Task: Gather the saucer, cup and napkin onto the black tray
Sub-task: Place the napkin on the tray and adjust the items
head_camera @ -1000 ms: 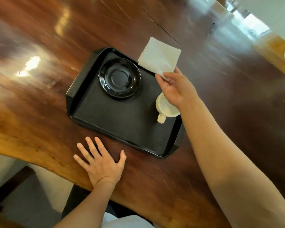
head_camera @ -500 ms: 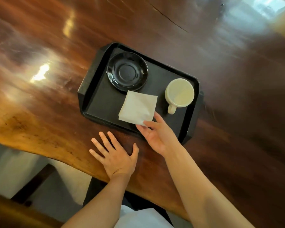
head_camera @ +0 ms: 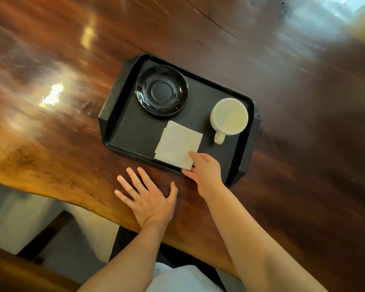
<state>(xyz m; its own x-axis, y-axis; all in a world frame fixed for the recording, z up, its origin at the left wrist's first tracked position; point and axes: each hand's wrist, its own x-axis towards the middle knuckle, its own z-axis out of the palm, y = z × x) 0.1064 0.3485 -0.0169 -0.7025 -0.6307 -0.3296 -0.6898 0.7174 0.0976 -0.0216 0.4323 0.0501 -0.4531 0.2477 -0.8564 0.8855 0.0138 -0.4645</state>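
Seemingly pinched by right hand (head_camera: 205,172), napkin (head_camera: 178,144) overhangs tray (head_camera: 116,98) edge.

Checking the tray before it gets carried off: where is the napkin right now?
The napkin lies on the black tray along its near edge, just in front of the saucer and left of the cup, the right hand at its near corner.

The left hand (head_camera: 149,200) lies flat, palm down, fingers spread on the surface (head_camera: 51,127). The right hand (head_camera: 204,171) reaches forward on an outstretched bare arm, thumb and forefinger touching the napkin (head_camera: 178,143) corner.
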